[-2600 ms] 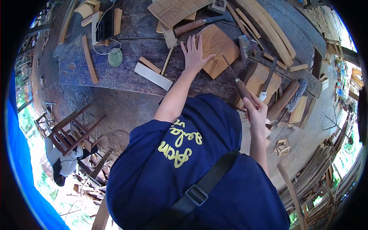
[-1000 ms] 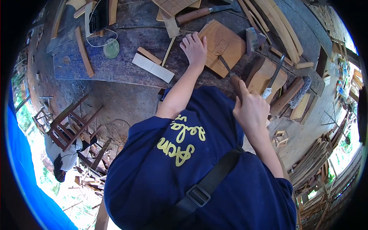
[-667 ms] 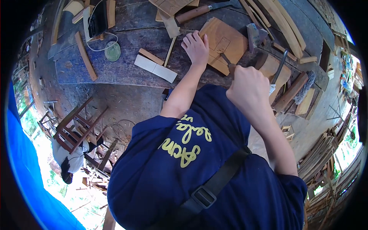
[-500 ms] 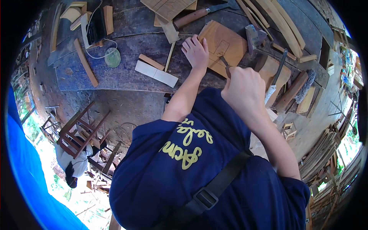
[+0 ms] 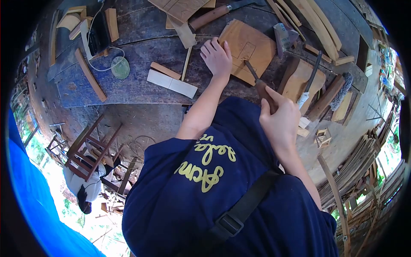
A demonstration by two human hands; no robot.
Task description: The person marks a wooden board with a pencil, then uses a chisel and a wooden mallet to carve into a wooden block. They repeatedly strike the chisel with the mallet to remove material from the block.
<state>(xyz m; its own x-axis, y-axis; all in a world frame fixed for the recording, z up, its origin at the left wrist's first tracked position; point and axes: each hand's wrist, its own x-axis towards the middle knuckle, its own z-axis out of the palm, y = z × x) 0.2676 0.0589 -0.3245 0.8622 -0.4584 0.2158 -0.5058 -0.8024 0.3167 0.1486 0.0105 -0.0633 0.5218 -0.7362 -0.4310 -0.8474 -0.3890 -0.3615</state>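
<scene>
A thick wooden board (image 5: 257, 40) with a pencilled rectangle lies on the workbench. My left hand (image 5: 217, 60) steadies its left side, thumb against the edge and fingers bent beside it. My right hand (image 5: 280, 118) is closed round the brown wooden handle of a chisel (image 5: 252, 70). The chisel slants across the board, its tip at the marked rectangle. Just right of the board stands a small block with a printed label (image 5: 282, 38). A pale flat strip (image 5: 172, 83) lies to the left of my left forearm.
A large wooden-handled tool (image 5: 210, 17) lies behind the board. Curved wooden pieces (image 5: 317, 28) stretch along the back right. To the right are a shaped wood block (image 5: 302, 79) and a dark rod (image 5: 314, 70). A phone-like dark device (image 5: 99, 34) with a white cable lies left. Another person (image 5: 87, 184) is at lower left.
My right hand has moved down and to the right along the chisel, showing more of its handle. My left hand stays at the board's edge.
</scene>
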